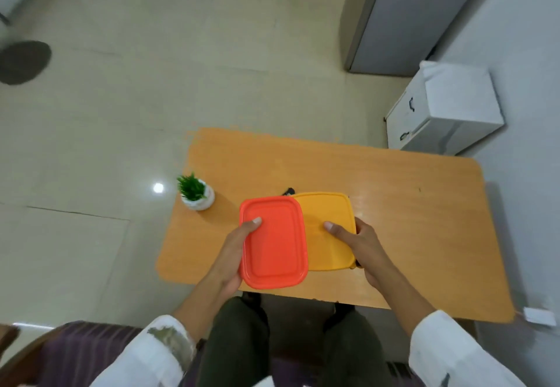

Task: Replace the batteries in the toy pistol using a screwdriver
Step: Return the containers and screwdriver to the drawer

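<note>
Plain red-orange lid (274, 242), plain yellow-orange lid (328, 229). Warm orange table (394, 205) with a faint wood grain. Bright green plant (191, 188) in a white pot (201, 203). White left sleeve (151, 359) blotched grey-green, white right sleeve (454, 353). Dark olive trousers (236, 341). Purple striped seat (75, 353). Pale beige floor (121, 114) tiles, dark grey round mat (24, 61), grey cabinet (409, 17), white box (460, 96).

- Mostly hidden behind red lid (272, 241) and yellow lid (325, 229), at 12 o'clock: dark object (288, 191), not identifiable.
- Under the lids: most fingers of left hand (233, 253) and right hand (363, 244).
- Cut off at 10 o'clock: dark round mat (22, 61).
</note>
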